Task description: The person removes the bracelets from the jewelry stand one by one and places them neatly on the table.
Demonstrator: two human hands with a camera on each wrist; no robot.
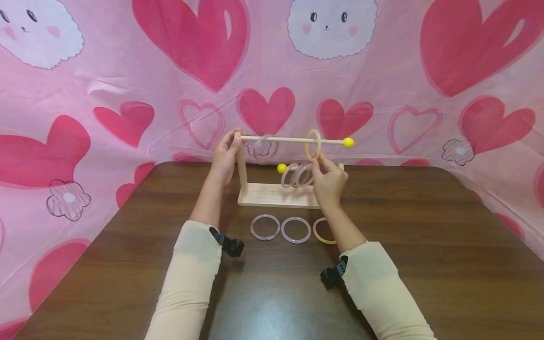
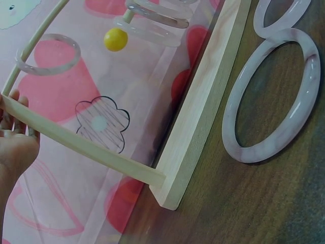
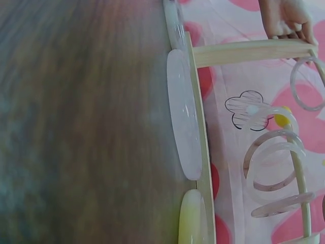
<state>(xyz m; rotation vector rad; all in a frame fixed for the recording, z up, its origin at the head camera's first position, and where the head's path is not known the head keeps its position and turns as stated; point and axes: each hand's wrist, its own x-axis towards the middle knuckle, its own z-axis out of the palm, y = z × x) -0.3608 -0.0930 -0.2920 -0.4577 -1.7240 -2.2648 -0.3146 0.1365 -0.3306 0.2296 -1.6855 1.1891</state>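
A wooden bangle stand [image 1: 278,194] has two rods tipped with yellow balls. My left hand [image 1: 224,158] grips the top of its left post [image 2: 91,145], where the upper rod [image 1: 289,139] begins. Between thumb and fingertips my right hand [image 1: 330,183] pinches a pale yellow bangle [image 1: 307,145], which hangs around the upper rod towards its ball end [image 1: 348,142]. A pale translucent bangle [image 2: 48,70] also encircles that rod nearer the left post. Several pale and lilac bangles [image 3: 278,208] hang on the lower rod [image 3: 299,178]. The right hand partly covers the stand's right side.
In front of the base, two lilac bangles [image 1: 282,231] and a yellow one [image 1: 315,231] lie in a row on the brown table [image 1: 272,293]. The right forearm partly hides the yellow one. Behind the table hangs a pink heart-patterned cloth [image 1: 263,71].
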